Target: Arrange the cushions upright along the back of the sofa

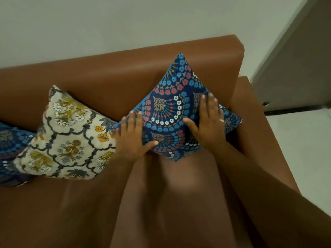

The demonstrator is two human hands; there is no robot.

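A blue cushion (pixel 172 102) with a floral fan pattern stands on one corner against the back of the brown sofa (pixel 114 72), near the right armrest. My left hand (pixel 131 138) lies flat on its lower left side, fingers spread. My right hand (pixel 208 122), wearing a ring, presses flat on its right side. A cream cushion (pixel 68 138) with yellow flowers leans on the sofa back just left of it, touching it. Another blue patterned cushion (pixel 10 151) lies at the far left, partly cut off by the frame.
The right armrest (pixel 256 133) rises beside the blue cushion. A pale wall (pixel 125 20) is behind the sofa. White floor (pixel 304 149) and a grey door or panel (pixel 300 65) lie to the right. The brown seat stretches toward me.
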